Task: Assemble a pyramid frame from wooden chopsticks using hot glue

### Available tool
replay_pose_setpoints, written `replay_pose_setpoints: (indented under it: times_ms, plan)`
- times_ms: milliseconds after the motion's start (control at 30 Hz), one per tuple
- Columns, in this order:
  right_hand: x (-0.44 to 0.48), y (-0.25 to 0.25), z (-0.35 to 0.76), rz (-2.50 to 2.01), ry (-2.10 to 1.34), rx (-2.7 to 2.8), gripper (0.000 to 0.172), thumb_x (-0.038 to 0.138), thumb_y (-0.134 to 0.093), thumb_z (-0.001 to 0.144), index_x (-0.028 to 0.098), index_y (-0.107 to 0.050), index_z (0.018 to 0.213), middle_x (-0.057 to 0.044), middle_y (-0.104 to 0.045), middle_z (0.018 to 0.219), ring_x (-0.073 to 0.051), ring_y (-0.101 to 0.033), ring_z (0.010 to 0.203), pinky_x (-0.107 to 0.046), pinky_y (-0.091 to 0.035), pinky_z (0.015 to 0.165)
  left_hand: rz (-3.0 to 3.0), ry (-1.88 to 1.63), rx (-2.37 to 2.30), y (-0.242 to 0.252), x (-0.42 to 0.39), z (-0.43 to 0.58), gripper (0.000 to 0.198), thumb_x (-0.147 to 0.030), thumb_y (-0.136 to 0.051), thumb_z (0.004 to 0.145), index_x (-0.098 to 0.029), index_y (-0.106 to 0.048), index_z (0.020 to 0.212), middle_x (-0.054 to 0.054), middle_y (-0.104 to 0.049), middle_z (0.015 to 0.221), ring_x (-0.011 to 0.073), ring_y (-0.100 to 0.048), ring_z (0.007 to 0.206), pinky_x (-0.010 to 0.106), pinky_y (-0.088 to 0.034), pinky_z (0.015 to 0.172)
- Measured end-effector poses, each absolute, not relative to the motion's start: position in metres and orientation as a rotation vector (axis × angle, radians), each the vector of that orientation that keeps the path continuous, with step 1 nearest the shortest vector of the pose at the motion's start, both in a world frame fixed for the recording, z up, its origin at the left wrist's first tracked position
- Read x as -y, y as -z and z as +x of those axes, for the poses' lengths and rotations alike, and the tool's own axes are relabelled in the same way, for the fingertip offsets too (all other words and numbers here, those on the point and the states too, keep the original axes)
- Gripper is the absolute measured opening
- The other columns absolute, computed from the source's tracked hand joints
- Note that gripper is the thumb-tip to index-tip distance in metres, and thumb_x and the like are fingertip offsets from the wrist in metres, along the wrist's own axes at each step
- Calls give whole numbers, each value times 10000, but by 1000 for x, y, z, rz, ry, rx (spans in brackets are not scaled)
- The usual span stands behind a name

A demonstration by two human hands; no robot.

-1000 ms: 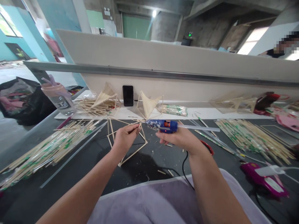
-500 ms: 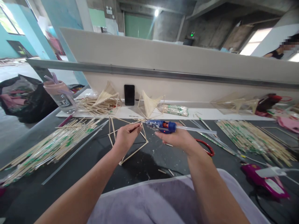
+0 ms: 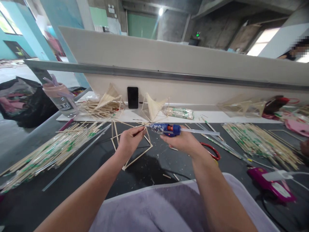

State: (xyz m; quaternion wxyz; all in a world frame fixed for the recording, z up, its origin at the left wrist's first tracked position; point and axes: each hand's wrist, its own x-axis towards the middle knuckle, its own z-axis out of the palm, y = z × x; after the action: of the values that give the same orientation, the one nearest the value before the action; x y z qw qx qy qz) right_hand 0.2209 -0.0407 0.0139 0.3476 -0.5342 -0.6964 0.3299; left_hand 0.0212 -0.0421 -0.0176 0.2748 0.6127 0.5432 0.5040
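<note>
My left hand (image 3: 129, 141) pinches a thin wooden stick at the top of a wooden stick frame (image 3: 131, 141) that stands on the dark table (image 3: 101, 174). My right hand (image 3: 184, 141) grips a blue hot glue gun (image 3: 166, 129) with a clear glue stick poking out of its back. The gun's nozzle points left and sits right by my left fingertips, at the frame's upper joint.
Bundles of sticks (image 3: 48, 153) lie at the left and more sticks (image 3: 260, 141) at the right. Finished stick models (image 3: 153, 106), a black phone (image 3: 132, 97) and a bottle (image 3: 60, 100) stand at the back. Red scissors (image 3: 212, 150) and a pink glue gun (image 3: 270, 183) lie at the right.
Both hands and the glue gun stay almost where they were; the view has shifted slightly. The nozzle remains at the frame's upper joint.
</note>
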Motion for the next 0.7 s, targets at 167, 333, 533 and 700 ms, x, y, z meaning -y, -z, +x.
replay_pose_setpoints:
  times_ms: [167, 333, 533, 700]
  plan:
    - [43, -19, 219, -1445, -805, 1804, 154, 322, -609, 678, 190, -549, 627, 22, -491, 478, -97, -448, 414, -236, -327, 380, 1653, -1331, -1475, 18, 42, 21, 300, -351, -594, 762, -165, -722, 960, 42, -727, 735, 209, -668, 793, 300, -524, 752]
    - [41, -17, 222, -1484, -813, 1803, 167, 354, -602, 684, 190, -594, 713, 3, -547, 553, -111, -472, 435, -254, -359, 400, 1634, -1359, -1452, 20, 42, 22, 305, -354, -605, 756, -164, -719, 966, 46, -731, 784, 203, -670, 794, 290, -526, 749]
    - [34, -10, 233, -1428, -862, 1866, 143, 332, -609, 685, 193, -582, 665, 20, -538, 506, -100, -471, 408, -227, -345, 381, 1631, -1365, -1437, 19, 43, 21, 292, -348, -615, 750, -173, -722, 957, 44, -732, 789, 203, -670, 787, 295, -528, 748]
    - [36, -20, 240, -1486, -931, 1870, 181, 347, -633, 671, 193, -561, 609, 30, -525, 478, -104, -489, 406, -223, -372, 390, 1614, -1329, -1466, 17, 42, 22, 316, -353, -613, 750, -162, -716, 980, 53, -730, 827, 203, -669, 776, 300, -529, 747]
